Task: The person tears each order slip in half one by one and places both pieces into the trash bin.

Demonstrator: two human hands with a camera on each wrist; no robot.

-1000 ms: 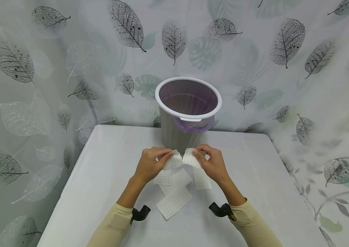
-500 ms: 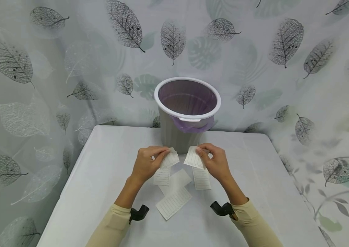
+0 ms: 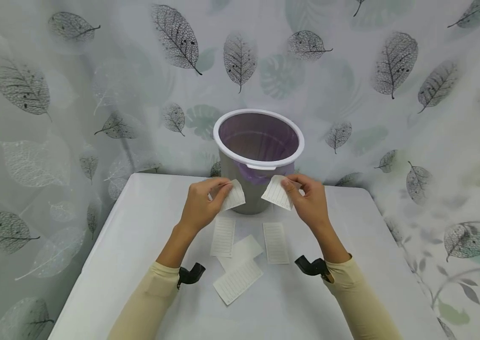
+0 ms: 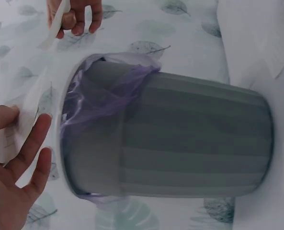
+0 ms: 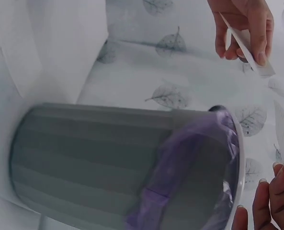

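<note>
My left hand (image 3: 204,203) pinches a torn piece of lined paper (image 3: 234,195) between thumb and fingers. A second torn piece of lined paper (image 3: 277,192) is pinched in my right hand (image 3: 311,200), a hand's width away. Both pieces overlap the front of a grey trash bin (image 3: 240,184) in the head view, below its white rim. A purple liner bag (image 4: 108,93) folds over that rim. In the left wrist view the paper in the left hand (image 4: 17,158) appears beside the bin's mouth. The right wrist view shows the right hand's fingers (image 5: 261,203) near the rim.
Several lined paper slips lie on the white table (image 3: 138,226): a left slip (image 3: 223,237), a right slip (image 3: 275,243), a blank-looking slip (image 3: 244,249) and a front slip (image 3: 238,282) overlapping it. A leaf-patterned curtain (image 3: 138,71) hangs behind the bin.
The paper the hands held between them has come apart into two pieces. Both hands have moved forward and up toward the bin, and farther from each other.
</note>
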